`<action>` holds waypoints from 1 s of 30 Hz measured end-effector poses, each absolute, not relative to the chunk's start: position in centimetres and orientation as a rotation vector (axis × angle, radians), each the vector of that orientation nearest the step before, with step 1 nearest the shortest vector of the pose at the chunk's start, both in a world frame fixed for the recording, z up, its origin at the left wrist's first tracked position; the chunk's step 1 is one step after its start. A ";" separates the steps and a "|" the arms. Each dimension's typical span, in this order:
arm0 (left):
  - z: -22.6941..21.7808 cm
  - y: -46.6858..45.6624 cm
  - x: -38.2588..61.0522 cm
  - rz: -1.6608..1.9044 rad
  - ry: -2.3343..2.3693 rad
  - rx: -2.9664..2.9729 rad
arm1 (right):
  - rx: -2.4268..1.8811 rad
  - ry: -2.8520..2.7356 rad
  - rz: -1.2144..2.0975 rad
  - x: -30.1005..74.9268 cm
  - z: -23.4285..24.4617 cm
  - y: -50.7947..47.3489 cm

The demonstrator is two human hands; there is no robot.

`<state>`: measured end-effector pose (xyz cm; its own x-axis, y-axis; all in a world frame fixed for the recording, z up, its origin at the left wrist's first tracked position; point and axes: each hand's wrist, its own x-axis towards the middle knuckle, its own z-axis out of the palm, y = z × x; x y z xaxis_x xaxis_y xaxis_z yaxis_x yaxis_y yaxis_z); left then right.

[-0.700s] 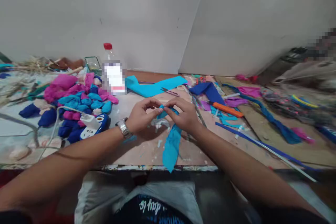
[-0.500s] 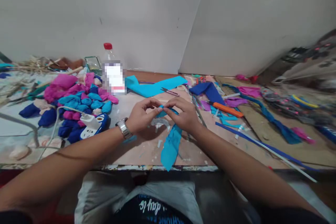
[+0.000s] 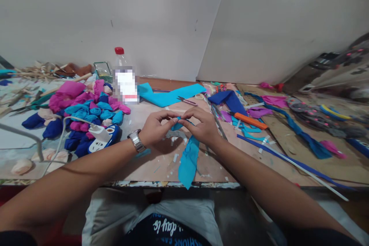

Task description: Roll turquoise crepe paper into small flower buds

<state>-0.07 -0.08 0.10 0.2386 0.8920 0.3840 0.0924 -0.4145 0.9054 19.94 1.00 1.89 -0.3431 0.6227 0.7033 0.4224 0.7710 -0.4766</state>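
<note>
Both hands meet over the middle of the table (image 3: pixel 161 163) and pinch the top end of a turquoise fabric strip (image 3: pixel 188 159). My left hand (image 3: pixel 155 127), with a metal watch on its wrist, holds the strip from the left with closed fingers. From the right, my right hand (image 3: pixel 201 125) grips the same end. The strip hangs down from the fingers to the table's front edge. A small curl of clear tape (image 3: pixel 176 134) lies under the hands.
A heap of pink, turquoise and dark blue fabric bundles (image 3: pixel 83 113) lies at the left beside a white power strip (image 3: pixel 100 137). A red-capped bottle (image 3: pixel 123 78), turquoise cloth (image 3: pixel 170 94) with small snips (image 3: pixel 186 101), an orange-handled cutter (image 3: pixel 250 120) and loose strips lie behind and to the right.
The hands stay together on the strip's top end; the fingers have shifted slightly and the hanging tail has swung a little.
</note>
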 end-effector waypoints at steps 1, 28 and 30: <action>0.1 -0.1 0.0 1.254 0.921 1.697 | -0.787 -1.989 0.262 19.9 1.9 1.0; 0.0 0.2 0.2 1.272 0.828 1.490 | -0.750 -2.001 0.200 20.0 2.0 0.9; 0.0 0.2 0.2 1.265 0.845 1.506 | -0.761 -2.001 0.212 20.0 2.1 0.8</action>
